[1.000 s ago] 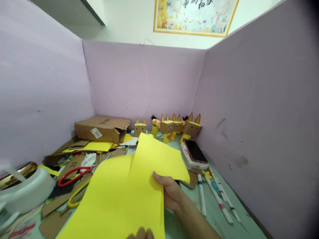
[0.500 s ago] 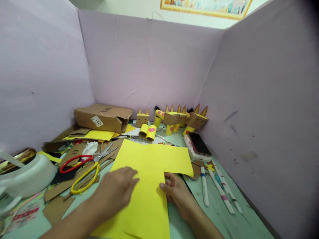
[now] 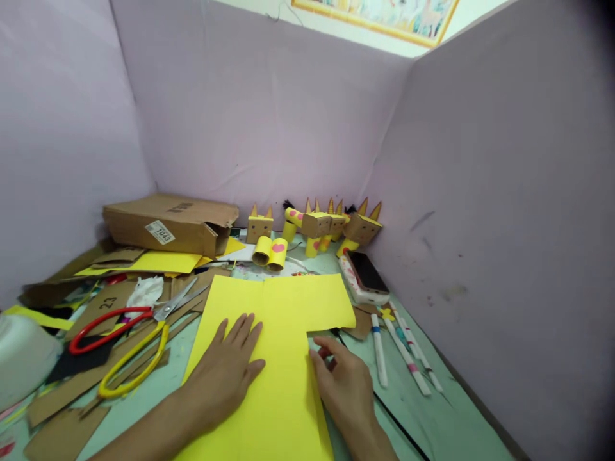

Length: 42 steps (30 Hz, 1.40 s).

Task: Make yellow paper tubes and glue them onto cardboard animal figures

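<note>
A yellow paper sheet (image 3: pixel 283 320) with a notch cut from its right side lies flat on the green table. My left hand (image 3: pixel 225 371) rests palm down on it, fingers spread. At the sheet's right cut edge sits my right hand (image 3: pixel 343 381), fingers curled and touching the paper's edge. Neither hand grips anything.
Scissors with one red and one yellow handle (image 3: pixel 129 336) lie left on cardboard scraps. A cardboard box (image 3: pixel 168 224) sits behind. Cardboard-and-yellow animal figures (image 3: pixel 327 227) line the back wall. A phone (image 3: pixel 365 275) and several markers (image 3: pixel 398 346) lie to the right. Purple panels enclose three sides.
The yellow sheet went from held up to lying flat on the table. My left hand came down onto it and spread; my right hand let go of it.
</note>
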### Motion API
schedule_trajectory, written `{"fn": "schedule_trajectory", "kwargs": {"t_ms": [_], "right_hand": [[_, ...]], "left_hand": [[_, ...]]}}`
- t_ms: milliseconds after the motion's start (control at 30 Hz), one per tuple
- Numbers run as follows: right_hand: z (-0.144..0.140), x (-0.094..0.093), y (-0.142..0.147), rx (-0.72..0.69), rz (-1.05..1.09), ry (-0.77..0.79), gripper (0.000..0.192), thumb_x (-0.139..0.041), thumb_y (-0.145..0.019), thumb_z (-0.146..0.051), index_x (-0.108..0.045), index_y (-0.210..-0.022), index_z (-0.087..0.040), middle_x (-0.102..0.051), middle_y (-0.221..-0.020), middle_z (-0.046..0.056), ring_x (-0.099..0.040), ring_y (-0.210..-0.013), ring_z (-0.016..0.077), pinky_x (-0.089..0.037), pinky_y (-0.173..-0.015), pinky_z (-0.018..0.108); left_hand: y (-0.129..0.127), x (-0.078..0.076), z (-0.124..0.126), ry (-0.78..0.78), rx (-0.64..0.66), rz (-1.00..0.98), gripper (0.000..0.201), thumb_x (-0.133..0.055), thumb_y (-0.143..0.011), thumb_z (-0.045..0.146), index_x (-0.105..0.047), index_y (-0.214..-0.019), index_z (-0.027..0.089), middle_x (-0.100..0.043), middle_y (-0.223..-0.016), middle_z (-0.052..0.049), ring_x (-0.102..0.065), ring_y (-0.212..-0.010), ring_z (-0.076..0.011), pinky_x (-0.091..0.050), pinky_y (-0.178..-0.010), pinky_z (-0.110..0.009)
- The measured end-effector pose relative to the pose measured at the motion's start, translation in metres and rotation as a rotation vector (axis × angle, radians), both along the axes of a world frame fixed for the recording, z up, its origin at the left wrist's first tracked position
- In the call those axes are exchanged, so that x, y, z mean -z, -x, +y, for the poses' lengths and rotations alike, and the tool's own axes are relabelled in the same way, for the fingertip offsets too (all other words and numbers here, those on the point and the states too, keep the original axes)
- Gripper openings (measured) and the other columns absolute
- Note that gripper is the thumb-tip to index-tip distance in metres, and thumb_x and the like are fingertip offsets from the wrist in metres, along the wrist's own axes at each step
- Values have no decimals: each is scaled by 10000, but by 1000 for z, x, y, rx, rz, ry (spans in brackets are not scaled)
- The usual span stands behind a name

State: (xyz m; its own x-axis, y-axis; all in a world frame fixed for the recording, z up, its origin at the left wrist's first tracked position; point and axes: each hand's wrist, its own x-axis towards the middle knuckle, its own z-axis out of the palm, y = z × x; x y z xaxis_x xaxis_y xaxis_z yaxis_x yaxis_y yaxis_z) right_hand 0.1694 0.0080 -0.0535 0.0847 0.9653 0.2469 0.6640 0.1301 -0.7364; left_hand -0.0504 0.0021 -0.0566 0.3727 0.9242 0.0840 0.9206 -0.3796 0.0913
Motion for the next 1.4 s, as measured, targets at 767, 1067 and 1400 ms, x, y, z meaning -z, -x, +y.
{"fn": "schedule_trajectory", "kwargs": {"t_ms": [767,1067,1400], "right_hand": [[-8,-5,40,-611,-437,99,653,-361,-902,-407,-288,-1373,39,-188,-1449,232,-143,-1359,348,-108,-1095,530],[-15,-9,1,-236,-9,-317,243,-422,-880,-214,-597,-1047,-202,-635,-1127,106,-539,-1106,226,-335,-1009,457],[-29,3,-26,33,199,-110,181,-501,-839,-319,-632,-886,-204,-685,-890,64,-625,-857,221,-468,-792,340]], "left_hand": [[1,-8,6,7,-259,69,598,-299,-881,431,-361,-1363,82,-304,-1437,-207,-248,-1339,-305,-219,-1068,-476],[24,-33,4,-245,-343,-431,372,-346,-880,330,-607,-1063,139,-660,-1105,-107,-566,-1063,-228,-409,-938,-362],[25,-53,-6,-214,-517,-284,348,-377,-829,330,-620,-1034,188,-697,-993,-105,-637,-905,-292,-481,-729,-393]]}}
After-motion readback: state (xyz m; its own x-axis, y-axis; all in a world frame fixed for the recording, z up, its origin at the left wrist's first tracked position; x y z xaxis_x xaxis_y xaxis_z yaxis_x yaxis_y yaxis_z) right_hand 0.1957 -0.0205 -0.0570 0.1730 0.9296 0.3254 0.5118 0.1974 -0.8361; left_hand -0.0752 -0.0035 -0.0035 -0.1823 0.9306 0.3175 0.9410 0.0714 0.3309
